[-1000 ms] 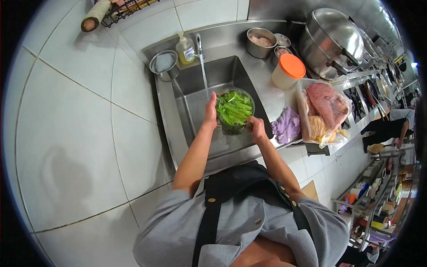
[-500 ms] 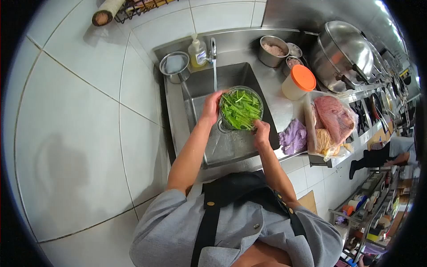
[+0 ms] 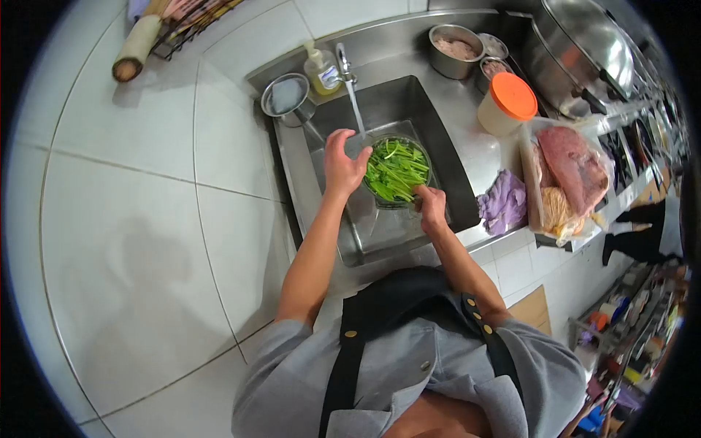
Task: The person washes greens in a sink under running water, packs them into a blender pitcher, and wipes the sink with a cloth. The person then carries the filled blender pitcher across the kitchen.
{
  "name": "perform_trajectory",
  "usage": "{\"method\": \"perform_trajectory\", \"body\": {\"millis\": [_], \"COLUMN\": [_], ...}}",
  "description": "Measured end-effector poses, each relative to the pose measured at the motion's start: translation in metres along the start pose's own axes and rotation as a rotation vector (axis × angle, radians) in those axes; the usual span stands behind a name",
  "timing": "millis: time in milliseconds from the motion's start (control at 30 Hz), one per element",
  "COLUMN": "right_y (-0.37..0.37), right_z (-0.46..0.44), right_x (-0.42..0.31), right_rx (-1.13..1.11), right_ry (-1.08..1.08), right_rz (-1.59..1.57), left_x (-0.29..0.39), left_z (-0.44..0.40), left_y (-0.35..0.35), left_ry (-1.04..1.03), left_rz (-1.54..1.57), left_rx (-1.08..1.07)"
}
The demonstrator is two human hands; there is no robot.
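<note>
A clear bowl [image 3: 428,169] full of cut green vegetables [image 3: 395,170] is over the metal sink [image 3: 358,244]. My right hand [image 3: 431,205] grips the bowl's lower right rim, with the fingers closed on it. My left hand [image 3: 346,162] is off the bowl's left side, thumb and fingers spread, holding nothing. Water runs from the faucet [image 3: 344,64] in a stream [image 3: 355,109] that comes down close to my left fingertips and the bowl's upper left edge.
A soap bottle [image 3: 322,69] and a small pot [image 3: 287,95] stand behind the sink at left. To the right are an orange-lidded tub [image 3: 507,106], a purple cloth [image 3: 502,202], bagged meat [image 3: 573,169], metal bowls [image 3: 457,51] and a large pot [image 3: 582,58]. A person [image 3: 642,232] stands far right.
My left hand has come off the bowl's rim and opened beside it. My right hand still holds the bowl. The camera view has shifted and tilted.
</note>
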State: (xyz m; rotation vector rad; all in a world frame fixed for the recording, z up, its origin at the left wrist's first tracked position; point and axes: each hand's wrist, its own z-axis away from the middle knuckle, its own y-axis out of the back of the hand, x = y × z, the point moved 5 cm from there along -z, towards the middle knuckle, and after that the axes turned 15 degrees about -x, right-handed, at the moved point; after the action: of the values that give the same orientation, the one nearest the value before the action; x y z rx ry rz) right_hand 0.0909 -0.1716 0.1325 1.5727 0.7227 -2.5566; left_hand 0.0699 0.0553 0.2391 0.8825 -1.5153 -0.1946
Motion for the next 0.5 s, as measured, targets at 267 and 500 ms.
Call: {"method": "perform_trajectory", "body": {"millis": [267,500], "right_y": [0.000,0.007], "right_z": [-0.001,-0.005], "right_x": [0.008,0.015], "right_rx": [-0.003,0.046], "right_ry": [0.001,-0.012], "right_rz": [0.057,0.125], "left_x": [0.053,0.053], "left_z": [0.018,0.018], "left_y": [-0.060,-0.077], "left_ry": [-0.355,-0.340], "left_rz": [-0.472,-0.772], "left_rx": [-0.869,-0.997]}}
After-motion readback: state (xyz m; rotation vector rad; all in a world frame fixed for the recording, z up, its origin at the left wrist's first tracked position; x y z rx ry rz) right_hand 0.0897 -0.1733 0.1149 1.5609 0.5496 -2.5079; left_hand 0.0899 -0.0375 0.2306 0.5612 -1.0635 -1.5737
